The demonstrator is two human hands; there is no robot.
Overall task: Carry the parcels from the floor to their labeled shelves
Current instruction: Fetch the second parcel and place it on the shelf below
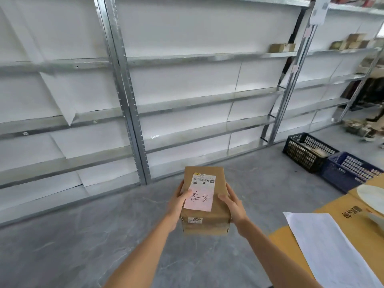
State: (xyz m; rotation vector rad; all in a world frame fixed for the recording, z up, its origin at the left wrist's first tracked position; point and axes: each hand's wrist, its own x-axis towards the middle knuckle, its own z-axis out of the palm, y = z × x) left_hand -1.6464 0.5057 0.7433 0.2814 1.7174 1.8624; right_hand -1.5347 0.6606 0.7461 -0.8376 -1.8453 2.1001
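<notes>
While the left hand (178, 201) and right hand (232, 202) clamp its opposite sides, the brown parcel (204, 201) hangs above the grey floor (83, 235) — pink handwritten label (200, 198) up — before bare metal shelves (207, 100); two dark crates (330, 159) sit by the shelving's foot.

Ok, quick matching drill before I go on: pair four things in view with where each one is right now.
Things:
1. brown parcel
2. pink note
3. black crate
4. white sheet

Places:
A. on the floor by the shelving
B. held between the left hand and the right hand
C. lying on yellow cardboard
D. stuck on the parcel's top

Pairs: 1-B, 2-D, 3-A, 4-C
</notes>
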